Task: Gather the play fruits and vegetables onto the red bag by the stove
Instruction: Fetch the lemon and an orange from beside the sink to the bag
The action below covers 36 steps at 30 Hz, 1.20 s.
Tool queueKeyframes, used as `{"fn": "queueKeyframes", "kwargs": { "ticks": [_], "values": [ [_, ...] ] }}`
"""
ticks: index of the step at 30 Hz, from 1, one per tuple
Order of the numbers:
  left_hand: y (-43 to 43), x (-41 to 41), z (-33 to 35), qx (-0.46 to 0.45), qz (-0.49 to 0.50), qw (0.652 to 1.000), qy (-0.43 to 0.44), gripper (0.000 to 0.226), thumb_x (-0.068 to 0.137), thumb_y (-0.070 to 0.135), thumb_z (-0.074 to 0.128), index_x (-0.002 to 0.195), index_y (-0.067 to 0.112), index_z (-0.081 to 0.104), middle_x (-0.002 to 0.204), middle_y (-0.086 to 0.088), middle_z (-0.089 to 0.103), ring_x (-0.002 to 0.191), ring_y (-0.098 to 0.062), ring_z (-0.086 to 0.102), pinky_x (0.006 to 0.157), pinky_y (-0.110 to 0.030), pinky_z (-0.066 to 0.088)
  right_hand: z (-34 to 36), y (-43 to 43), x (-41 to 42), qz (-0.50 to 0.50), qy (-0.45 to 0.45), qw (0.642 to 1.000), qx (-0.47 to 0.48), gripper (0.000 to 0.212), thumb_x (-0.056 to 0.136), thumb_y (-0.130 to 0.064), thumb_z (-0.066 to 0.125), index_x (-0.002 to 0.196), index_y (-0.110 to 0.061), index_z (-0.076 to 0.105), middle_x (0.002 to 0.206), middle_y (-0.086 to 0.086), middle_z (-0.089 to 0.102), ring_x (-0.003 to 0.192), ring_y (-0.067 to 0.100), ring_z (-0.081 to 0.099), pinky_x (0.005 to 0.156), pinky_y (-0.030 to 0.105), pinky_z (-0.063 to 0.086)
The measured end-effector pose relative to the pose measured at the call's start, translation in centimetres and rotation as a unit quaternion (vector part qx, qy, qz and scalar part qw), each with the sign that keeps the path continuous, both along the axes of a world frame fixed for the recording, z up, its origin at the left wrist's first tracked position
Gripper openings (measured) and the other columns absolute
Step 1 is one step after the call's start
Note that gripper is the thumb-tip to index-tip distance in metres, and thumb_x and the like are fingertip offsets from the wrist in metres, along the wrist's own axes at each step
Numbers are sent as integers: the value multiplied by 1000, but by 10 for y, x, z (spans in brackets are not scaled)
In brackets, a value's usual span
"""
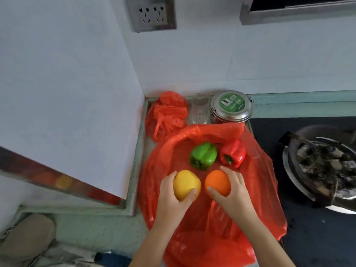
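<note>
The red bag (260,199) lies spread out, with a green pepper (203,156) at its 12 o'clock and a red pepper (233,153) at 1. Nearer, the left hand (171,201) grips a yellow fruit (185,183) and the right hand (235,191) an orange (217,182), with fingers curled round each. A steel tin (231,106) stands at the bag's far edge, and a pan (323,170) at 3.

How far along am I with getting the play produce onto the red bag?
Done: green pepper and red pepper lie on the red bag. In hand: left hand grips the yellow fruit, right hand the orange, both over the bag. Left: release those two; no other play food shows.
</note>
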<state>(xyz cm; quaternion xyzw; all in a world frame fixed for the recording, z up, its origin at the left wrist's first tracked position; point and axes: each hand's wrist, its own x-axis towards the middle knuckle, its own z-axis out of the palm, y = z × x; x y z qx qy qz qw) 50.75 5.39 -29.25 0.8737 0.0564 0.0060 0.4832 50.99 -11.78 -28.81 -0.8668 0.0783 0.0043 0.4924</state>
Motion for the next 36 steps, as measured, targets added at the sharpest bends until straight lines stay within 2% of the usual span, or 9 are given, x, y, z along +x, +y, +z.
{"fn": "queueKeyframes", "kwargs": {
  "ticks": [4,7,12,16,22,26,31,33,36],
  "values": [
    [-5,16,-13,6,-13,1000,8,83,62,63,58,130,18,43,123,9,42,114,-2,39,88,4,21,-7,-6,9,-11,15,1000,1,65,72,-28,75,128,-25,43,119,-8,37,107,9,41,87,22,33],
    [-8,25,-16,0,-23,1000,6,79,65,54,65,132,19,42,125,9,41,113,0,39,86,5,21,-11,-9,14,-29,32,999,17,66,73,-30,75,129,-27,41,121,-8,36,107,9,41,84,21,32],
    [-8,36,-20,-13,-39,999,3,82,65,62,57,135,22,39,128,8,41,113,19,33,87,4,22,-14,-6,20,-31,38,998,38,67,73,-33,74,131,-30,39,123,-9,35,105,7,41,83,20,34],
    [-8,40,-21,-10,-54,999,-5,80,67,61,57,135,22,39,128,7,41,115,19,32,88,3,23,-15,-6,22,-27,40,998,32,70,73,-37,73,133,-32,37,125,-9,33,108,9,41,85,23,37],
    [-8,40,-22,-11,-59,998,-26,78,67,59,58,133,22,41,126,7,41,115,18,32,89,2,24,-14,-9,18,-21,31,999,23,72,72,-40,73,133,-32,36,126,-8,34,109,8,40,82,17,34],
    [-7,38,-19,-1,-68,997,-36,80,67,60,58,135,21,39,128,7,38,118,9,35,92,1,23,-12,-10,14,-23,13,1000,8,73,72,-37,74,134,-30,37,126,-8,35,112,6,38,87,18,33],
    [-3,36,-13,24,-71,996,-53,81,68,60,56,135,18,39,131,4,38,122,-4,34,95,0,21,-5,-13,7,-26,-20,999,-23,71,72,-36,74,133,-29,38,123,-11,36,115,4,36,87,14,31],
    [-1,33,-11,34,-70,995,-59,81,69,60,56,135,16,40,132,1,40,124,-8,36,97,-7,24,-1,-14,2,-27,-33,998,-38,70,72,-36,74,133,-26,39,122,-11,36,115,4,36,88,15,31],
    [2,24,-7,52,-65,994,-75,78,72,57,55,133,10,43,132,-8,44,125,-17,39,101,-28,34,7,-15,-10,-29,-50,996,-66,66,74,-36,72,132,-23,42,123,-10,37,116,7,37,92,23,33]
  ]
}}
